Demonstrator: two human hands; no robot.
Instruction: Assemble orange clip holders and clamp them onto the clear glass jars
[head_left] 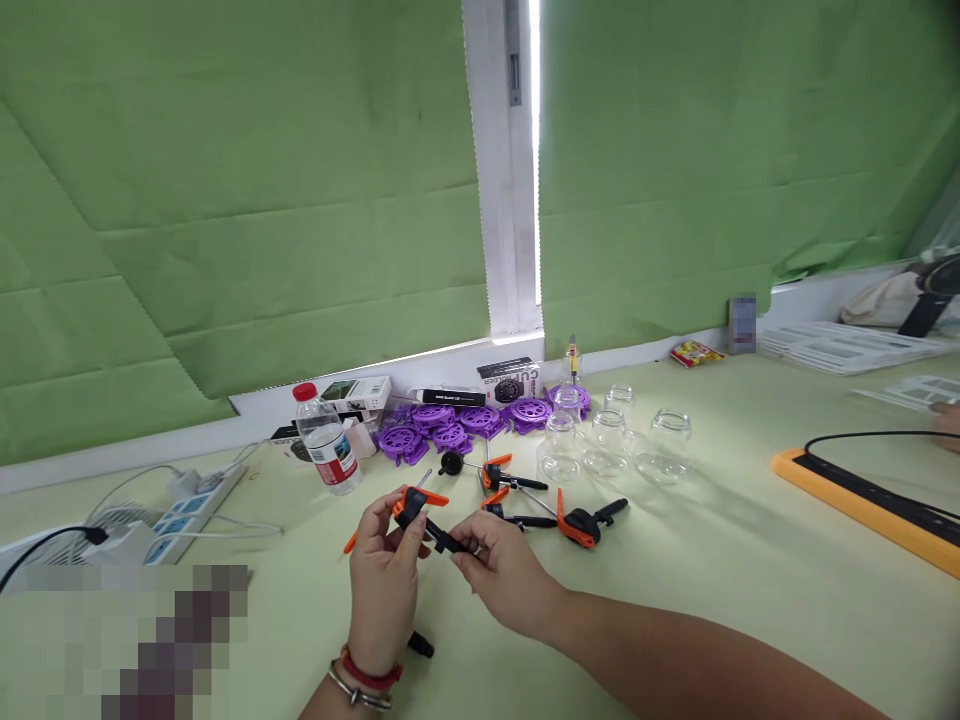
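Observation:
My left hand (381,585) is closed around a small black and orange clamp tool (417,510), held up above the pale green table (712,560). My right hand (501,575) pinches the black end of the same tool at its right side. Just beyond my hands lie other black and orange clamps (581,523) and a black knob on a thin rod (451,463). A red band and a metal bangle sit on my left wrist.
Behind the clamps stand several clear glass cups (609,437), purple plastic discs (457,425), small boxes (510,380) and a water bottle (325,440). A power strip (191,500) lies left. An orange-edged black mat (877,500) with a cable lies right, beside another person's hand (946,422).

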